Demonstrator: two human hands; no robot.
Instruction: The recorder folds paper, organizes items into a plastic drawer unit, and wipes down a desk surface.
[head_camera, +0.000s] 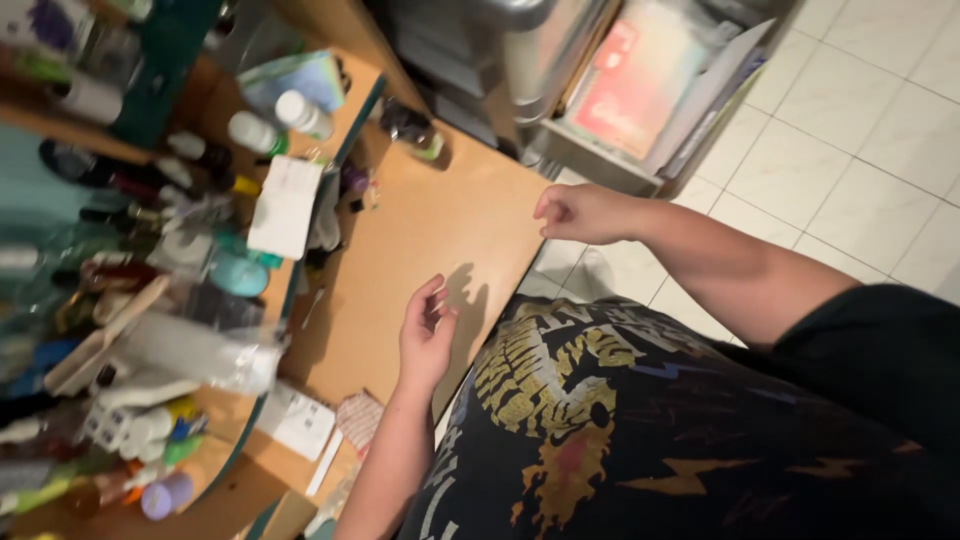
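My left hand (425, 335) hovers over the near edge of a wooden desk (440, 225), its fingers loosely bent and apart, with nothing in it. My right hand (580, 212) hangs further along the same edge, by the desk's corner and above the floor. Its fingers are curled in and it holds nothing that I can see. I wear a black printed T-shirt (620, 420), which fills the lower right of the view.
A raised shelf (300, 270) crowded with several bottles, jars and tubes runs along the desk's far side. On it lie a white card (285, 207) and a clear plastic bag (215, 352). A small white leaflet (297, 420) lies on the desk. A grey storage unit with folders (640, 85) stands on white floor tiles (850, 150).
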